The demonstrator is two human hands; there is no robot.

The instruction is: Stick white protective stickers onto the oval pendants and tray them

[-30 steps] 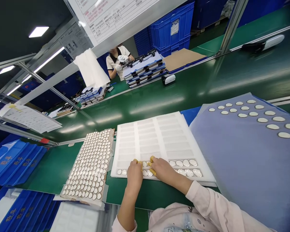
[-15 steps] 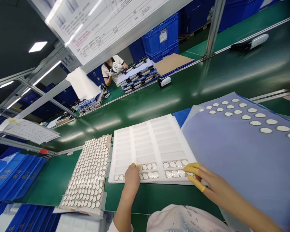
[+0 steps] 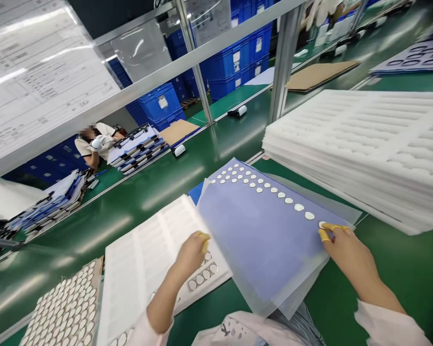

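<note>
My right hand [image 3: 348, 252], with yellow finger cots on its fingertips, pinches a white oval disc [image 3: 322, 224] at the right edge of a blue film sheet [image 3: 260, 235]. Slanting rows of white discs [image 3: 281, 195] lie along that sheet's far side. My left hand [image 3: 192, 252] is closed in a pinch above the right part of a white foam tray [image 3: 124, 269]; whatever its fingers hold, if anything, is hidden. Below that hand, several rimmed discs [image 3: 203, 275] sit in the tray's near slots. My left forearm hides part of the tray.
A panel packed with white discs [image 3: 65, 307] lies at the lower left. A tall stack of white foam trays [image 3: 364, 134] stands at the right. Beyond the green conveyor [image 3: 159, 192], a gloved co-worker [image 3: 97, 142] sits beside stacked blue trays [image 3: 137, 149].
My right hand has moved from the foam tray to the blue sheet's right edge. My left hand has shifted right over the tray. The view has turned right.
</note>
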